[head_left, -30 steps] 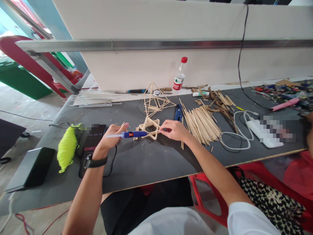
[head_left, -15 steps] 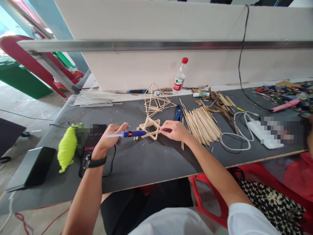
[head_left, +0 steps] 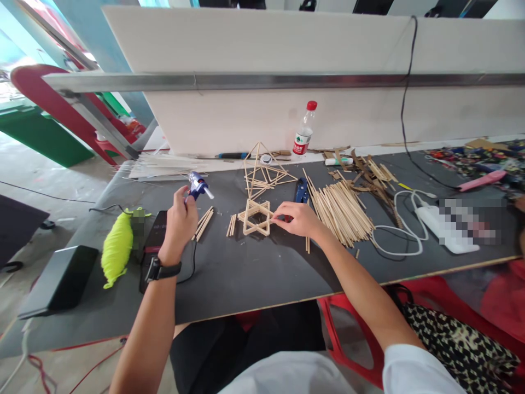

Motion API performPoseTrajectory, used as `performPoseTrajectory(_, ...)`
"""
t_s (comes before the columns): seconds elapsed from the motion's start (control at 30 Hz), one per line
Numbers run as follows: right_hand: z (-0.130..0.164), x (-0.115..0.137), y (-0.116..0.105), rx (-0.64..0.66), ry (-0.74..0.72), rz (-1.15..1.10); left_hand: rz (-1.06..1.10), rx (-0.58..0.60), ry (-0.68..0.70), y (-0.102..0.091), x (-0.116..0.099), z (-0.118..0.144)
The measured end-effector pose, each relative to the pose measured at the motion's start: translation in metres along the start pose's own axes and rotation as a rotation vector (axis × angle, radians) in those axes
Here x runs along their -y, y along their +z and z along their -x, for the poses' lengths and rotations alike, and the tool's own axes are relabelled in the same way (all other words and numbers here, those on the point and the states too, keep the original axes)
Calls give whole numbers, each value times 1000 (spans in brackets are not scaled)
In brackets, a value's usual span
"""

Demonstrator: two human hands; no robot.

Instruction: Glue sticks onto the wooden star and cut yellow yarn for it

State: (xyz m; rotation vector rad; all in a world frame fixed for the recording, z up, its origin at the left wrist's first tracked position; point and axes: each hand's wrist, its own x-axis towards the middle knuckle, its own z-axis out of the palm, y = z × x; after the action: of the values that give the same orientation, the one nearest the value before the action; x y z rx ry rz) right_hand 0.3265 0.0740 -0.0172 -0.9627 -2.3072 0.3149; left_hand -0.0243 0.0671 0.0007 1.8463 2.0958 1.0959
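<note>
My left hand (head_left: 179, 221) is wrapped round the handle of a blue glue gun (head_left: 198, 186), raised over the left part of the table, with a pale glue stick at one end. My right hand (head_left: 297, 218) pinches the right corner of a small star-shaped frame of wooden sticks (head_left: 257, 226). Behind it stands a larger pointed stick frame (head_left: 262, 178). Short cut sticks (head_left: 204, 223) lie between my left hand and the star frame. A large pile of long wooden sticks (head_left: 342, 210) spreads to the right of my right hand, near blue-handled cutters (head_left: 302, 190).
A water bottle (head_left: 303, 131) stands against the white panel. At left are a yellow-green plush pouch (head_left: 117, 246), a phone (head_left: 158, 232) and a black box (head_left: 61, 279). Cardboard scraps (head_left: 371, 178), a white power bank (head_left: 445, 227) with cable and a pink tool (head_left: 482, 180) lie right.
My left hand has drawn the glue gun away from the star frame and turned it up, leftward. My right hand keeps its pinch on the frame. The view has shifted slightly.
</note>
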Motion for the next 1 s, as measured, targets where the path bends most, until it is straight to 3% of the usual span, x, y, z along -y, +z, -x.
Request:
performPoseTrajectory(0.2,-1,-1,-6,-2,25,24,-218,142,39,29,14,1)
performPoseTrajectory(0.37,-1,-2,-10,-1,50,15,-372,240,35,37,16,0)
performPoseTrajectory(0.6,-1,-1,-13,6,53,3,-520,162,67,35,4,3)
performPoseTrajectory(0.7,-1,-2,-14,9,45,-6,-507,158,142,31,-7,12)
performPoseTrajectory(0.87,0,0,-15,21,42,-26,-380,375,217,33,-21,28)
performPoseTrajectory(1.0,-1,5,-15,26,32,-32,-378,436,222,36,-23,33)
